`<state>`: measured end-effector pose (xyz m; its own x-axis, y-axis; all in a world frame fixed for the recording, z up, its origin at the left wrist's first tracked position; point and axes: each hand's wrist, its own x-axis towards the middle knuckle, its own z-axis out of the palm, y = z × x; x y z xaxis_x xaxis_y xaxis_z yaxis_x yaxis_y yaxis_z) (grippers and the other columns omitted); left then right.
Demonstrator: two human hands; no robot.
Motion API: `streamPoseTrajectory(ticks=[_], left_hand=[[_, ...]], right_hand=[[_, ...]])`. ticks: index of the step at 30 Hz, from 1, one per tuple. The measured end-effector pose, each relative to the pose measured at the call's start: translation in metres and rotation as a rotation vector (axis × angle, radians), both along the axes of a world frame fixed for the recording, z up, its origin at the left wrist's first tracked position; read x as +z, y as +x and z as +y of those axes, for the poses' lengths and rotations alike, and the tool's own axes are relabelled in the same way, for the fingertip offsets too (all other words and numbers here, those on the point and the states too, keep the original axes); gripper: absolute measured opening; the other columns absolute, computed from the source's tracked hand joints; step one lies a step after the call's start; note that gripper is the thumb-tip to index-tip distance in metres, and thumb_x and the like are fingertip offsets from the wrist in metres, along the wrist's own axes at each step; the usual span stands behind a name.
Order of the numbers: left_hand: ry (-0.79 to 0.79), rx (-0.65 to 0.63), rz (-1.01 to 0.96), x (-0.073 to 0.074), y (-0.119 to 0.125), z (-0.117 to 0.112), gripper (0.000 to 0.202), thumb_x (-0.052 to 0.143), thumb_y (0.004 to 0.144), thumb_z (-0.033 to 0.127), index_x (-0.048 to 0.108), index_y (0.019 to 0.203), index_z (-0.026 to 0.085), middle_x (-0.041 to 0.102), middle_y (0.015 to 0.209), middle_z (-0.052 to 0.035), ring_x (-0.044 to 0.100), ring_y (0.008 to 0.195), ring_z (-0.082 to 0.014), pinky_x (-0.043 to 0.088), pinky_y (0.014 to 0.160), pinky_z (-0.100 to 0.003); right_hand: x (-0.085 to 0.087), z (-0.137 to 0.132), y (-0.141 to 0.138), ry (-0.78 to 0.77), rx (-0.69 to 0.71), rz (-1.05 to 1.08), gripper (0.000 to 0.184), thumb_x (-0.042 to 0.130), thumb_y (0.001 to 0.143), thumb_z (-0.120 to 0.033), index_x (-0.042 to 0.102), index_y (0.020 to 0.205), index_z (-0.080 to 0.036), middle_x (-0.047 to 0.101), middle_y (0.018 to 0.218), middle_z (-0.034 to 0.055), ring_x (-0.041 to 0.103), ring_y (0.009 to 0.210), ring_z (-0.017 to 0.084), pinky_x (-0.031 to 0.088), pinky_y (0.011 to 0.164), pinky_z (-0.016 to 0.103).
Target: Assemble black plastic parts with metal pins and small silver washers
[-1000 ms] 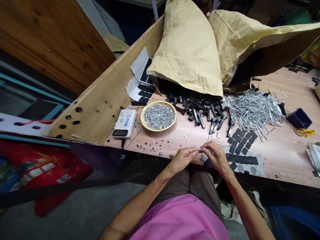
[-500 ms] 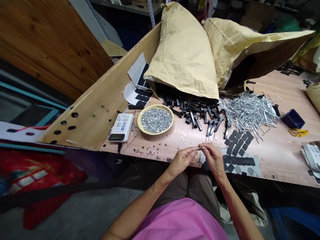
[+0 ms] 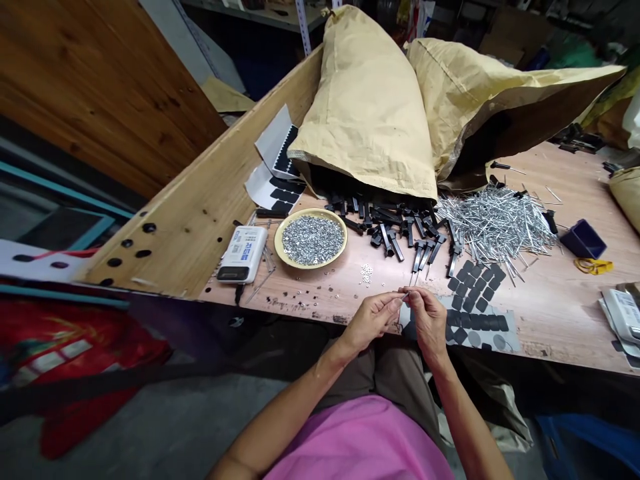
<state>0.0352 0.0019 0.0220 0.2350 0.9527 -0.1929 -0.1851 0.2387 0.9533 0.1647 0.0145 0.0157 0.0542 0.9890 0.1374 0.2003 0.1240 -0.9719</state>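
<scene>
My left hand [image 3: 371, 319] and my right hand [image 3: 429, 319] meet at the front edge of the wooden table [image 3: 565, 313], fingertips pinched together on a small part I cannot make out. Just beyond them lies a small cluster of tiny silver pieces [image 3: 367, 272]. Under my right hand sits a grey sheet of black pads [image 3: 480, 310]. A yellow bowl [image 3: 311, 239] full of small silver nuts stands to the left. Black plastic parts [image 3: 400, 230] spill from a sack, next to a heap of metal pins [image 3: 493, 223].
Two tan sacks [image 3: 375, 100] lie across the back of the table. A white device [image 3: 243, 253] rests left of the bowl, a raised wooden board [image 3: 200, 207] runs along the left side, a blue box [image 3: 579, 240] and yellow band [image 3: 593, 265] sit at the right.
My hands stay pinched together at the table edge; the fingers have shifted slightly. The view has drifted a little.
</scene>
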Motion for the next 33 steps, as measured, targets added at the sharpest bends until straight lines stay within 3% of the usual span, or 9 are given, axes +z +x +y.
streamPoseTrajectory(ticks=[2,4,7,11,16,20,28,31,33], left_hand=[[0.058,0.059,0.069,-0.002,0.002,0.000,0.047,0.051,0.081,0.050,0.068,0.103,0.013,0.054,0.056,0.0017,0.047,0.048,-0.0082,0.041,0.049,-0.021],[0.166,0.150,0.180,-0.003,0.003,0.000,0.040,0.052,0.081,0.044,0.070,0.100,0.014,0.068,0.080,-0.0062,0.062,0.073,-0.0146,0.049,0.069,-0.026],[0.209,0.135,0.252,-0.004,0.003,0.002,0.037,0.049,0.083,0.039,0.069,0.102,0.014,0.070,0.099,-0.0092,0.063,0.092,-0.0200,0.049,0.082,-0.030],[0.153,0.063,0.219,-0.002,-0.001,0.006,0.039,0.047,0.085,0.040,0.069,0.103,0.013,0.072,0.084,-0.0069,0.064,0.091,-0.0208,0.050,0.081,-0.031],[0.162,0.058,0.224,0.000,-0.003,0.007,0.036,0.049,0.083,0.038,0.070,0.101,0.014,0.071,0.082,-0.0062,0.063,0.089,-0.0197,0.048,0.080,-0.029],[0.106,-0.007,0.187,-0.001,-0.004,0.007,0.038,0.050,0.083,0.040,0.069,0.103,0.013,0.064,0.063,-0.0024,0.061,0.075,-0.0173,0.047,0.067,-0.025],[-0.065,-0.088,0.050,-0.001,-0.004,0.006,0.050,0.053,0.079,0.052,0.067,0.107,0.012,0.044,0.048,0.0059,0.032,0.039,-0.0056,0.027,0.040,-0.018],[-0.018,-0.040,0.110,0.000,-0.001,0.004,0.046,0.052,0.081,0.049,0.067,0.106,0.013,0.054,0.054,0.0021,0.046,0.046,-0.0088,0.040,0.047,-0.021],[0.093,0.053,0.215,0.001,0.000,0.003,0.038,0.053,0.081,0.044,0.070,0.101,0.016,0.069,0.078,-0.0053,0.060,0.071,-0.0159,0.049,0.068,-0.027]], right_hand=[[-0.002,0.000,0.000,-0.036,-0.002,0.017,0.023,0.058,0.082,-0.042,0.070,0.082,-0.022,0.073,0.082,0.0033,0.068,0.077,0.019,0.055,0.072,0.032],[-0.004,0.001,0.000,-0.059,-0.003,0.031,0.023,0.059,0.082,-0.042,0.070,0.083,-0.022,0.073,0.084,0.0035,0.068,0.081,0.019,0.054,0.076,0.033],[-0.005,0.003,0.000,-0.106,0.017,0.087,0.023,0.059,0.081,-0.042,0.071,0.085,-0.022,0.073,0.089,0.0041,0.067,0.086,0.020,0.054,0.079,0.034],[-0.006,0.006,0.002,-0.100,0.052,0.121,0.021,0.061,0.080,-0.041,0.070,0.088,-0.023,0.073,0.091,0.0036,0.068,0.085,0.019,0.055,0.077,0.034],[-0.004,0.006,0.008,0.120,0.063,-0.179,0.020,0.054,0.087,-0.036,0.069,0.087,-0.022,0.073,0.085,0.0037,0.067,0.078,0.017,0.054,0.074,0.030],[-0.003,0.005,0.012,0.236,0.103,-0.329,0.026,0.044,0.092,-0.034,0.067,0.090,-0.022,0.071,0.085,0.0053,0.067,0.078,0.017,0.054,0.071,0.029],[0.000,0.009,0.020,0.212,0.205,-0.289,0.023,0.047,0.092,-0.035,0.066,0.094,-0.023,0.072,0.082,0.0030,0.068,0.072,0.016,0.056,0.069,0.029],[0.001,0.012,0.024,0.229,0.213,-0.322,0.021,0.050,0.090,-0.034,0.068,0.093,-0.024,0.073,0.082,0.0028,0.069,0.075,0.017,0.056,0.071,0.030],[0.000,0.013,0.027,0.269,0.212,-0.365,0.019,0.053,0.088,-0.033,0.069,0.091,-0.025,0.073,0.086,0.0030,0.069,0.080,0.018,0.055,0.079,0.033]])
